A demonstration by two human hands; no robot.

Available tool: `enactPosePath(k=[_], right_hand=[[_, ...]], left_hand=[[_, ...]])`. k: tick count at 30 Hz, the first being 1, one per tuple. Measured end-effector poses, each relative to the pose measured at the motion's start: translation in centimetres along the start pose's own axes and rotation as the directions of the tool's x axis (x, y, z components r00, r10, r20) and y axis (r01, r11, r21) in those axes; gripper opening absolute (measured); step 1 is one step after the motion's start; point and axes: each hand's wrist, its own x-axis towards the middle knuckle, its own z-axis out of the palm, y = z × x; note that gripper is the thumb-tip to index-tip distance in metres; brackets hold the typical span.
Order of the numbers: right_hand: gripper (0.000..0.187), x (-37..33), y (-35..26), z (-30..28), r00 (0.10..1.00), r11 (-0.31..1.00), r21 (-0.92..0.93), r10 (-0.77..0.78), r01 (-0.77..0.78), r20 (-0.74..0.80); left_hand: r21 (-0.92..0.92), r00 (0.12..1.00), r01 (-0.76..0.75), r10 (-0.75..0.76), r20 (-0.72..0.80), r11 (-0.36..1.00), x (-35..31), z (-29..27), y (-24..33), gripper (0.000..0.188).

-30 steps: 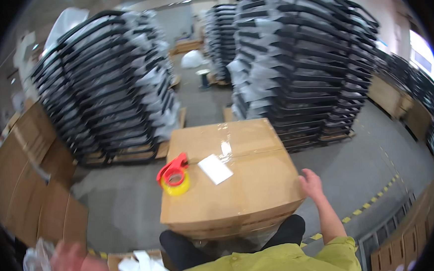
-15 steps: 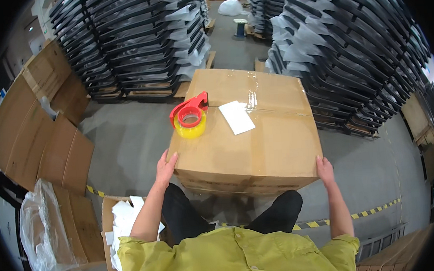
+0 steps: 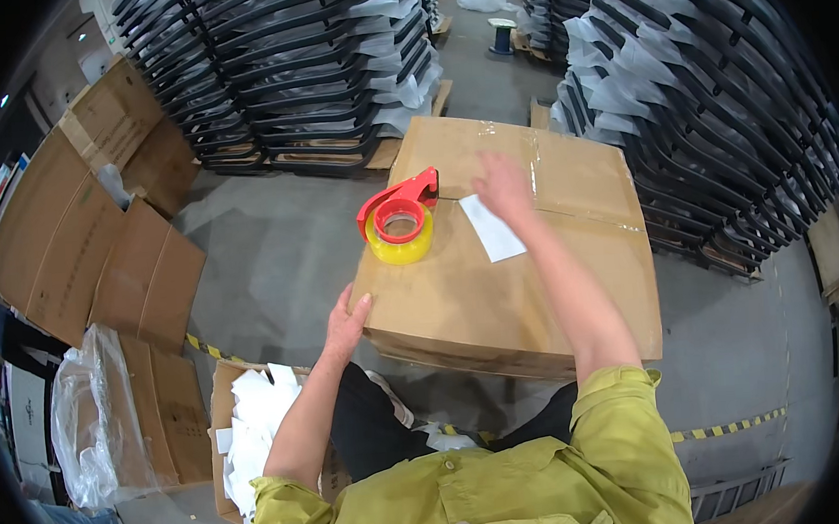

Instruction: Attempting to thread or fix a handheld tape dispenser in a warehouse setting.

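A large cardboard box (image 3: 450, 289) stands in front of me, clear tape running over its top. My left hand (image 3: 348, 322) rests on its near left corner, fingers stretched along the side and thumb at the top edge. Reaching across the box, my right hand (image 3: 503, 185) is over the upper end of a white sheet (image 3: 493, 236); motion blurs its fingers, so I cannot tell whether they grip it. Left of the sheet lies a red tape dispenser (image 3: 370, 209) with a yellowish tape roll (image 3: 404, 251).
An open carton (image 3: 223, 408) of white pieces (image 3: 256, 416) is at my lower left. Folded cardboard (image 3: 53, 236) and plastic wrap (image 3: 88, 417) stand at the left. Stacked black frames with wrapping (image 3: 303, 77) and more frames (image 3: 707, 100) rise beyond the box. Striped tape (image 3: 737, 426) marks the floor.
My right hand has left the box's right edge and moved inward and forward over the white sheet. My left hand stays at the left corner. The whole scene has shifted rightward in view.
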Motion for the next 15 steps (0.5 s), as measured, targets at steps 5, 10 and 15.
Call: enactPosePath(k=[5, 10, 15], right_hand=[[0.073, -3.3, 3.3, 0.4, 0.882, 0.966, -0.002, 0.236, -0.257, 0.408], [0.072, -5.7, 2.2, -1.4, 0.779, 0.988, 0.098, 0.032, -0.119, 0.626], [0.049, -4.3, -7.1, -2.9, 0.825, 0.910, 0.097, -0.407, 0.403, 0.391]], left_hand=[[-0.117, 1.000, -0.008, 0.009, 0.004, 0.993, 0.2, -0.4, -1.1, 0.058], [-0.129, 0.998, -0.035, 0.043, 0.056, 0.991, -2.1, 1.1, -1.6, 0.059], [-0.042, 0.984, -0.165, 0.168, 0.058, 0.985, -1.6, 0.9, -3.1, 0.066]])
